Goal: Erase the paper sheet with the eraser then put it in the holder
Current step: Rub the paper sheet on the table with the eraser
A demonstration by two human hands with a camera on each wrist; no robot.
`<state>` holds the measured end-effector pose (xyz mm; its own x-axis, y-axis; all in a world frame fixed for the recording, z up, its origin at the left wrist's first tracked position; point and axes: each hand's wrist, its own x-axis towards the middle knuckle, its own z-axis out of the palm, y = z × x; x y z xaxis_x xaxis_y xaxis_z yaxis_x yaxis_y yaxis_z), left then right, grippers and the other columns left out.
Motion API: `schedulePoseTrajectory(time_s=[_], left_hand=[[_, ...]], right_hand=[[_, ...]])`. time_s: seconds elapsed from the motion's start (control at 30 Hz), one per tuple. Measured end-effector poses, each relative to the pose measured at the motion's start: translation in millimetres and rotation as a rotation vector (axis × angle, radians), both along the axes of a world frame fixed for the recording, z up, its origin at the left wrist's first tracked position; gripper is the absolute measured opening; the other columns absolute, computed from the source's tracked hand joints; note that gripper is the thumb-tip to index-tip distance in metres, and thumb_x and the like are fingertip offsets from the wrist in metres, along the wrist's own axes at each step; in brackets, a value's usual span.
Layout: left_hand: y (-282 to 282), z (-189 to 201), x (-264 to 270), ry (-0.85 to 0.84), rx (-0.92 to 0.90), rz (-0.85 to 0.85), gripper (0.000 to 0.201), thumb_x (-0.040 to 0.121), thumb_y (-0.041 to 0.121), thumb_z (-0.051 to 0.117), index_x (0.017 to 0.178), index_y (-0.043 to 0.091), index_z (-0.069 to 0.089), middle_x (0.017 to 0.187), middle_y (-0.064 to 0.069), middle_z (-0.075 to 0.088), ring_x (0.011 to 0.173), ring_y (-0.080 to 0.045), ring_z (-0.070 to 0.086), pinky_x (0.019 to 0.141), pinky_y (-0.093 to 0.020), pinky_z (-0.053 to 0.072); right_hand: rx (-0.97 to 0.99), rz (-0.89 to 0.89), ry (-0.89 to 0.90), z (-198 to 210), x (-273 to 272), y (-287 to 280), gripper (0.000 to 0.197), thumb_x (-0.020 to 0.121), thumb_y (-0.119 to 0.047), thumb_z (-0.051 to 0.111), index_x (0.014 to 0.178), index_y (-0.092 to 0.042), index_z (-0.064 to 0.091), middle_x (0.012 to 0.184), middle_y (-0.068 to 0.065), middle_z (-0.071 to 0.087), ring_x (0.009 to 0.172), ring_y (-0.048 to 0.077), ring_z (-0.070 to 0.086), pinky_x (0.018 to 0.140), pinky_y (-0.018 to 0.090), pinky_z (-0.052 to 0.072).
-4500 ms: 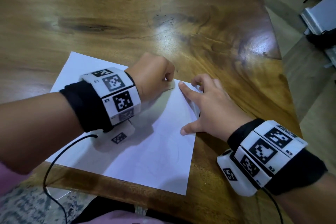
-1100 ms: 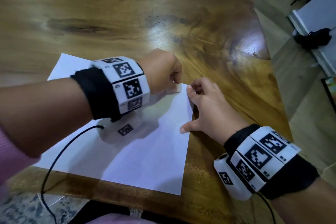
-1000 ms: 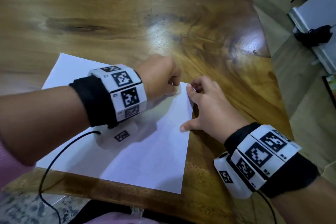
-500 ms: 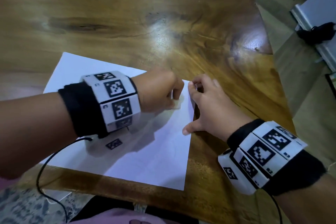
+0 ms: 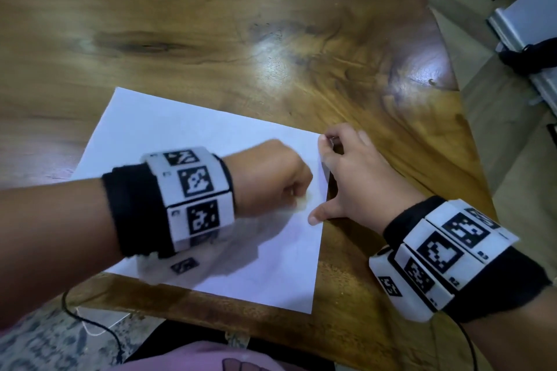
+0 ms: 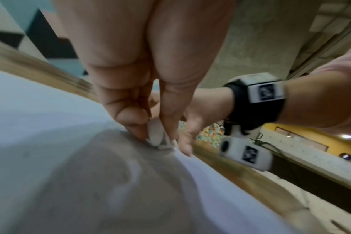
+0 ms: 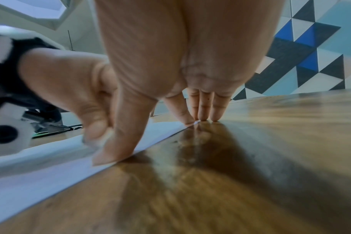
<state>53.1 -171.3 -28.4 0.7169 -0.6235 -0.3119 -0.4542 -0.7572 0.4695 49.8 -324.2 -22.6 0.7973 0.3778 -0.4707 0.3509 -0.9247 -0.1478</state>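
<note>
A white paper sheet (image 5: 187, 144) lies on the wooden table (image 5: 211, 24) near its front edge. My left hand (image 5: 280, 181) is curled into a fist and pinches a small white eraser (image 6: 155, 134) between thumb and fingers, its tip pressed on the paper (image 6: 40, 126) close to the right edge. My right hand (image 5: 349, 178) lies spread on that edge, thumb and fingertips (image 7: 202, 117) pressing the sheet (image 7: 40, 171) flat. The eraser (image 5: 303, 203) barely shows under the fist in the head view. No holder is in view.
The table edge (image 5: 241, 319) runs just below the paper. To the right the table ends and the floor (image 5: 512, 129) shows, with a white object and something black (image 5: 530, 57) lying there. A thin black cable (image 5: 90, 322) hangs from my left wrist.
My left hand with the eraser has slid from the sheet's top right corner down toward me along the right edge. The right hand has kept pressing the same edge.
</note>
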Motion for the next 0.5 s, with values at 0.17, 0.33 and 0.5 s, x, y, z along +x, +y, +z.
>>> schedulePoseTrajectory(time_s=[0.17,0.33,0.5], left_hand=[[5,4,26,-0.013,-0.016,0.155,0.018,0.077,0.016,0.064,0.095,0.018,0.068,0.081,0.0,0.067,0.07,-0.012,0.049,0.058,-0.02,0.033],[0,4,32,-0.119,-0.004,0.196,0.018,0.078,0.018,0.063,0.096,0.014,0.066,0.077,0.001,0.058,0.073,-0.013,0.044,0.06,-0.017,0.024],[3,2,2,0.063,0.07,-0.081,0.01,0.08,0.017,0.062,0.088,0.016,0.067,0.078,0.004,0.062,0.073,-0.011,0.048,0.059,-0.02,0.031]], right_hand=[[-0.006,0.004,0.001,0,0,0,0.12,0.057,-0.059,0.077,0.147,-0.008,0.017,0.139,-0.001,0.017,0.126,0.017,0.021,0.11,0.027,0.027],[-0.019,0.006,-0.001,2,-1,1,0.12,0.058,-0.059,0.076,0.148,-0.008,0.017,0.138,0.0,0.018,0.125,0.017,0.022,0.11,0.026,0.027],[-0.037,0.018,-0.004,3,-1,2,0.119,0.057,-0.059,0.076,0.147,-0.008,0.018,0.139,0.001,0.017,0.125,0.018,0.022,0.109,0.028,0.029]])
